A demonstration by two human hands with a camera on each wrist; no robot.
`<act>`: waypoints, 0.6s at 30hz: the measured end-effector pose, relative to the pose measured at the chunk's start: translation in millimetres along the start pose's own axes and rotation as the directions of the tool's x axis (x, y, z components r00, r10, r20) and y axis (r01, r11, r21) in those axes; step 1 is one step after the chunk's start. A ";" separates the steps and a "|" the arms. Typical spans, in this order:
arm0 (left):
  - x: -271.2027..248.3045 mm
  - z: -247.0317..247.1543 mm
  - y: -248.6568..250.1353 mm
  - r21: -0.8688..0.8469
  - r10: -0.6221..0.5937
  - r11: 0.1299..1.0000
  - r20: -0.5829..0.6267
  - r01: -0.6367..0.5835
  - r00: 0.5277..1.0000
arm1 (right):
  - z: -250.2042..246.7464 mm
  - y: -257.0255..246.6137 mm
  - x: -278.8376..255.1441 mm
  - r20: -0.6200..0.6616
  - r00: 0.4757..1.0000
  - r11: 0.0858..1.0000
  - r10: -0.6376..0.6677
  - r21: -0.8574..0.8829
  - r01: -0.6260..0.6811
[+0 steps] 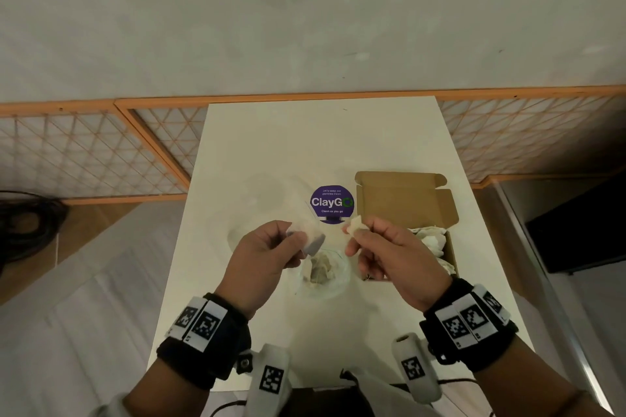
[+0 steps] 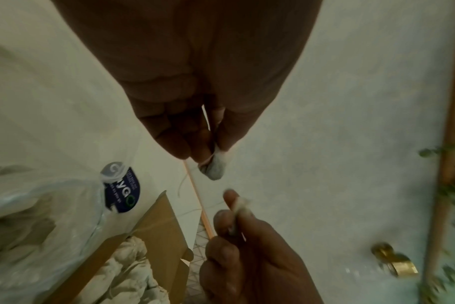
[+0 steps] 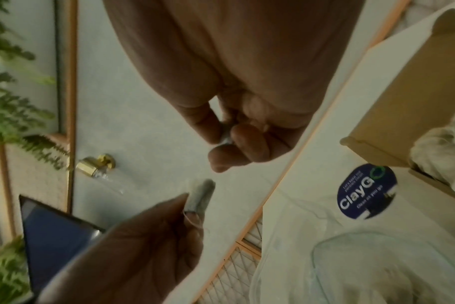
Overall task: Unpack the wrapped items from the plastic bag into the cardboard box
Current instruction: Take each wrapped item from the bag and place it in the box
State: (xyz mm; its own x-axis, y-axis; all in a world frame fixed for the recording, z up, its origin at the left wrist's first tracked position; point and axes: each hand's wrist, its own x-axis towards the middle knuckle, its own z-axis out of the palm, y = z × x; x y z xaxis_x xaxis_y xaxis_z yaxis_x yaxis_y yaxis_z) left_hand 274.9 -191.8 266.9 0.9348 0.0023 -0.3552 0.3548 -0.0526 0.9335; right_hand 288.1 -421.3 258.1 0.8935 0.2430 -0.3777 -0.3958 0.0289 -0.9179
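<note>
Both hands raised over the white table [image 1: 257, 145], just above the plastic bag [image 1: 325, 276].

Left hand [image 1: 267, 256]: thumb and forefinger pinch a gathered edge of the bag's thin clear film; a grey-white twisted tip of it sticks out past the fingertips [image 2: 214, 168]. Remaining fingers curled in.

Right hand [image 1: 393, 256]: fingers curled, pinching a small crumpled whitish scrap [image 1: 354, 225] between thumb and forefinger. Whether the scrap is bag film or wrapping, cannot tell. A gap separates the two hands.

Plastic bag: transparent, slack, mouth held open upward between the hands. Inside sits at least one wrapped item [image 1: 318, 272], a lumpy bundle in creased off-white paper, beige in shadow. How many are in there, cannot tell through the film.

Cardboard box [image 1: 406, 203]: plain brown, on the table to the right of the bag, lid flap standing open at the far side. Crumpled white wrapped pieces [image 1: 430, 237] already lie in it, partly hidden behind the right hand.

A round purple "ClayGo" sticker [image 1: 332, 201] is on the table between bag and box, beyond the hands
</note>
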 end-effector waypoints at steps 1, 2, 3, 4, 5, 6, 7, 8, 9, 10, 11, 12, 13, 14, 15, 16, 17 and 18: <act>-0.5 0.7 3.2 0.030 0.019 0.999 0.017 -0.019 1.000 | 3.3 -2.5 0.9 -0.016 1.000 0.998 -0.027 -0.052 0.026; -1.0 1.6 6.5 0.063 0.040 0.997 0.035 -0.042 0.999 | 6.0 -5.2 1.6 -0.031 0.998 0.992 -0.061 -0.113 0.057; -1.8 2.5 9.7 0.099 0.062 0.993 0.051 -0.067 0.997 | 7.7 -7.1 2.6 -0.043 0.994 0.980 -0.100 -0.177 0.091; -2.3 3.5 12.4 0.141 0.084 0.986 0.066 -0.092 0.994 | 9.6 -9.4 3.0 -0.050 0.989 0.964 -0.140 -0.233 0.124; -3.0 4.4 14.7 0.187 0.105 0.975 0.083 -0.119 0.991 | 11.5 -11.5 3.3 -0.049 0.983 0.949 -0.177 -0.273 0.158; -3.6 5.0 15.9 0.227 0.125 0.963 0.105 -0.146 0.987 | 12.5 -13.0 3.7 -0.044 0.978 0.935 -0.206 -0.302 0.184; -4.5 5.6 16.9 0.253 0.142 0.952 0.129 -0.172 0.981 | 14.0 -15.0 3.5 -0.036 0.975 0.927 -0.220 -0.319 0.197; -5.6 6.2 18.1 0.264 0.157 0.945 0.154 -0.193 0.976 | 15.8 -17.2 3.2 -0.026 0.975 0.923 -0.220 -0.329 0.200; -6.5 7.0 19.1 0.266 0.167 0.941 0.171 -0.208 0.971 | 17.8 -19.2 1.8 -0.009 0.977 0.923 -0.214 -0.328 0.199; -7.2 8.2 20.4 0.261 0.174 0.941 0.177 -0.216 0.969 | 19.5 -21.1 -0.3 0.020 0.978 0.925 -0.209 -0.320 0.204; -8.0 9.6 22.3 0.249 0.180 0.943 0.173 -0.220 0.968 | 20.6 -22.5 -2.4 0.057 0.975 0.922 -0.214 -0.319 0.221; -8.6 10.3 23.8 0.229 0.185 0.948 0.167 -0.220 0.969 | 21.9 -23.2 -4.4 0.095 0.968 0.910 -0.232 -0.331 0.250; -9.1 10.9 25.6 0.209 0.188 0.953 0.165 -0.220 0.968 | 23.2 -23.7 -6.4 0.122 0.959 0.890 -0.255 -0.358 0.282; -9.4 10.9 27.4 0.196 0.190 0.955 0.167 -0.221 0.968 | 23.4 -22.9 -7.6 0.129 0.950 0.864 -0.285 -0.395 0.313; -9.3 10.5 28.7 0.199 0.188 0.955 0.170 -0.221 0.967 | 23.6 -22.5 -8.1 0.114 0.942 0.838 -0.316 -0.432 0.333; -8.8 9.3 29.1 0.212 0.180 0.953 0.175 -0.216 0.968 | 22.8 -21.9 -7.2 0.083 0.938 0.827 -0.337 -0.451 0.337; -8.4 7.1 29.3 0.237 0.163 0.950 0.186 -0.205 0.969 | 21.5 -21.7 -6.1 0.051 0.934 0.828 -0.352 -0.448 0.337; -8.1 4.5 30.2 0.269 0.140 0.944 0.202 -0.192 0.969 | 20.1 -21.1 -4.9 0.026 0.933 0.840 -0.360 -0.426 0.336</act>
State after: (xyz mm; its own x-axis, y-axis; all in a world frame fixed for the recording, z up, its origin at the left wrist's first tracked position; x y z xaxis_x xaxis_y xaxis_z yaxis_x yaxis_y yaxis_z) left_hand 278.0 -198.0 297.7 0.9525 -0.2069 -0.2236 0.1505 -0.3185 0.9359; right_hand 287.8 -403.7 281.8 0.9703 0.2413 -0.0187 0.0580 -0.3067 -0.9500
